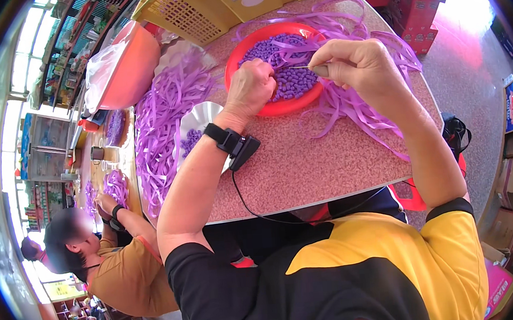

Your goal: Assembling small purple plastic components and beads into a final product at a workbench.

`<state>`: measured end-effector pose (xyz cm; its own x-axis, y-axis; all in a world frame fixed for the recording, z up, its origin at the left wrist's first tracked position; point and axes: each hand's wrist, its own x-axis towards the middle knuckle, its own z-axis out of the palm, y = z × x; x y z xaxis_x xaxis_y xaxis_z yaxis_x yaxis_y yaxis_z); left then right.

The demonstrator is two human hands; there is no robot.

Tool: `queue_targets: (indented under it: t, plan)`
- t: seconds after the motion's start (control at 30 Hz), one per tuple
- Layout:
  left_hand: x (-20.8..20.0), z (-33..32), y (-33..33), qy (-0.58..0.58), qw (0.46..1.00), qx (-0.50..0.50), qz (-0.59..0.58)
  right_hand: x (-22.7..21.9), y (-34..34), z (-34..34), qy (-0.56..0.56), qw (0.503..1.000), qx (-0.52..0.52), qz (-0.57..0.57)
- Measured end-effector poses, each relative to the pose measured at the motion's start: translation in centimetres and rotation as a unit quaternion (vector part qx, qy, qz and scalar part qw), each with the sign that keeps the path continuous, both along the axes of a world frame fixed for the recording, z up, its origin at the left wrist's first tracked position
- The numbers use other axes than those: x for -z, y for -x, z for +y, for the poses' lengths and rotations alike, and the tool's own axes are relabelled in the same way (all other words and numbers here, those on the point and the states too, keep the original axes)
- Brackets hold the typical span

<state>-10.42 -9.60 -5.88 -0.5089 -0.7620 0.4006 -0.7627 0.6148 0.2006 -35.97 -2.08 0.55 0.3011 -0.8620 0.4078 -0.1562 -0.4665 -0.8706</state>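
A round red tray (231, 66) on the table holds many small purple beads (294, 83). Above its left side is my left hand (252, 84), closed with the fingers curled in; whatever it grips is hidden. My right hand (354, 64) pinches a thin, needle-like rod (299, 67) between thumb and fingers, pointing left toward my left hand. Purple ribbon strips (353, 102) lie beneath my right hand and around the tray's right side. Left of my left forearm, a white fluted dish (202, 114) holds more purple beads (191, 142).
A big heap of purple ribbons (166, 107) covers the table's left side. Behind stand a yellow plastic crate (190, 13) and an orange basin (134, 67) with a clear bag. A cable (241, 197) hangs from my left wrist strap. At left, another person (124, 270) handles purple ribbons.
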Motion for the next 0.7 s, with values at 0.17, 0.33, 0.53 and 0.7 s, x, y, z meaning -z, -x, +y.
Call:
queue_targets:
  t: [0.17, 0.33, 0.53, 0.7]
  plan:
    - [-0.7, 0.4, 0.2, -0.039, 0.997, 0.013, 0.07, 0.0, 0.2, 0.0, 0.0, 1.0, 0.006, 0.015]
    - [-4.1, 2.4, -0.4, -0.33, 0.848, -0.079, 0.408, -0.3, 0.1, 0.0, -0.001, 0.994, 0.053, 0.092]
    - [-6.0, 8.0, 1.5, -0.398, 0.693, -0.022, 0.601, 1.2, -0.7, -0.2, 0.072, 0.986, 0.055, 0.138]
    - [-4.7, 10.2, 1.9, -0.415, 0.637, 0.012, 0.649, 1.3, -1.9, 0.8, 0.064, 0.986, 0.044, 0.148]
